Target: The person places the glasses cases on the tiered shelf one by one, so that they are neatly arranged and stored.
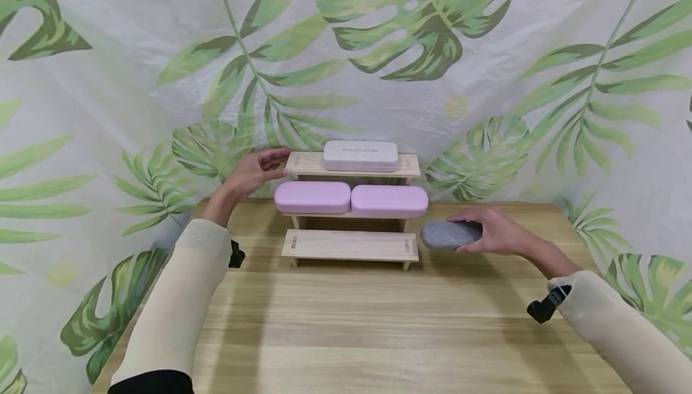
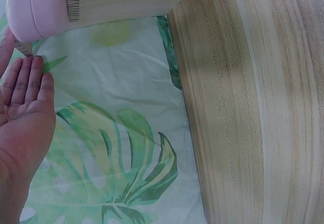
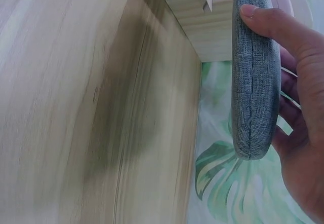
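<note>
My right hand [image 1: 497,232] grips a grey fabric-covered glasses case [image 1: 450,235] in the air, just right of a small three-step wooden rack. In the right wrist view the thumb lies on one long side of the case [image 3: 253,77] and the other fingers are behind it. My left hand [image 1: 254,172] is at the left end of the rack's top step [image 1: 305,164], its fingers extended. Two pink glasses cases [image 1: 312,197] lie side by side on the middle step. A white glasses case [image 1: 360,156] with small lettering lies on the top step. The lowest step [image 1: 350,245] is bare wood.
The rack stands near the back of a wood-grain table [image 1: 378,334]. Behind the table hangs a leaf-printed cloth [image 1: 400,106], close to the rack's back. Each wrist carries a black strapped camera [image 1: 547,305].
</note>
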Demonstrator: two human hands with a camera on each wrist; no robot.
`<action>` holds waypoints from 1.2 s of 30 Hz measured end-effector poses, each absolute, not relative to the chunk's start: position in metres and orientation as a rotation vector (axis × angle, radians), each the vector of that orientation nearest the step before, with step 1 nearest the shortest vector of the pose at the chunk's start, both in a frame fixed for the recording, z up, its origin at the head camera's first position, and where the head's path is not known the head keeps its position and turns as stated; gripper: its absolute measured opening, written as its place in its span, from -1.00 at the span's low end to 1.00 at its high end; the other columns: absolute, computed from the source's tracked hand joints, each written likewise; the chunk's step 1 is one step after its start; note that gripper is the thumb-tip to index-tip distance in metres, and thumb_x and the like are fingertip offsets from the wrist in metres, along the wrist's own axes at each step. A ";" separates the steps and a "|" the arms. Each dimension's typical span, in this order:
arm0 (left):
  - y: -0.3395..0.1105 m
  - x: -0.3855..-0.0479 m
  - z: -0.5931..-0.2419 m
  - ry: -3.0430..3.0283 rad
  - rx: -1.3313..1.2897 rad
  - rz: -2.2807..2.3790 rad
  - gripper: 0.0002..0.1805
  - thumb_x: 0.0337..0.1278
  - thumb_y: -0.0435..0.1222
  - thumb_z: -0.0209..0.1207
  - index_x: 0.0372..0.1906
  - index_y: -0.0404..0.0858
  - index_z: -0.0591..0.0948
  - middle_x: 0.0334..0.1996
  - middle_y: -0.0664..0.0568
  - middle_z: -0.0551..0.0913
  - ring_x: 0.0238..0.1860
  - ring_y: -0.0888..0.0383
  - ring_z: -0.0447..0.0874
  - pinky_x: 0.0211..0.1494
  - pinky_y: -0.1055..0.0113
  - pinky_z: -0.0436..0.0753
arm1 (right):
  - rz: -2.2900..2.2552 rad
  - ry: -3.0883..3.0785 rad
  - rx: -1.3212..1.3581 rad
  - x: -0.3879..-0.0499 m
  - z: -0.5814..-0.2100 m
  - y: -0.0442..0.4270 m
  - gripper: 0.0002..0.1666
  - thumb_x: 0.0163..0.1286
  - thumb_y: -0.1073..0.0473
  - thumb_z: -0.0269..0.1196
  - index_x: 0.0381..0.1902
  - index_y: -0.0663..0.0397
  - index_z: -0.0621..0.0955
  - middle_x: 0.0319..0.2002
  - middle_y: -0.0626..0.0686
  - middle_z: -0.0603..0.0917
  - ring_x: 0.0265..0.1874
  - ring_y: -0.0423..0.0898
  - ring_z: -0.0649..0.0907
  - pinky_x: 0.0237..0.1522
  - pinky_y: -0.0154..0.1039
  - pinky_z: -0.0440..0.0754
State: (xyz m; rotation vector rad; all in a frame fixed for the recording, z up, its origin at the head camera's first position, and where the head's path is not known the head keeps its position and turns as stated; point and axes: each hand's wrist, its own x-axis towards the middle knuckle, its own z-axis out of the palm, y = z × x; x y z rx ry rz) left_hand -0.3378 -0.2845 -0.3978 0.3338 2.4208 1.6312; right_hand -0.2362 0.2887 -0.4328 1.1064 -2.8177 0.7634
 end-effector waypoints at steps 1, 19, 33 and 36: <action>-0.285 -0.338 -0.398 2.420 0.333 1.632 -0.29 0.45 -0.25 0.35 0.61 -0.09 0.40 0.58 0.03 0.40 0.62 0.03 0.26 0.66 0.07 0.33 | 0.766 -2.817 1.111 -0.236 -0.433 0.288 -0.29 0.04 -0.03 0.72 0.16 0.01 0.78 0.08 0.05 0.81 0.01 0.00 0.76 -0.12 -0.14 0.73; -0.287 -0.342 -0.401 2.413 0.313 1.634 -0.28 0.46 -0.28 0.34 0.62 -0.12 0.38 0.59 -0.01 0.37 0.64 0.01 0.22 0.68 0.06 0.28 | 0.749 -2.753 1.177 -0.228 -0.428 0.269 -0.29 0.04 -0.02 0.70 0.16 0.04 0.79 0.06 0.04 0.82 0.00 -0.01 0.78 -0.12 -0.07 0.76; -0.283 -0.338 -0.398 2.428 0.323 1.637 -0.30 0.44 -0.27 0.36 0.60 -0.14 0.42 0.56 -0.01 0.42 0.62 0.03 0.27 0.67 0.10 0.32 | 0.686 -2.746 1.170 -0.220 -0.422 0.247 -0.27 0.01 -0.06 0.71 0.16 0.03 0.79 0.01 0.02 0.83 -0.07 -0.07 0.78 -0.17 -0.15 0.74; -0.283 -0.338 -0.398 2.431 0.328 1.636 -0.30 0.44 -0.27 0.36 0.60 -0.14 0.41 0.57 -0.01 0.42 0.62 0.03 0.27 0.67 0.10 0.32 | 0.688 -2.739 1.172 -0.218 -0.421 0.241 -0.27 0.01 -0.06 0.71 0.16 0.03 0.79 0.01 0.02 0.83 -0.07 -0.07 0.78 -0.17 -0.13 0.75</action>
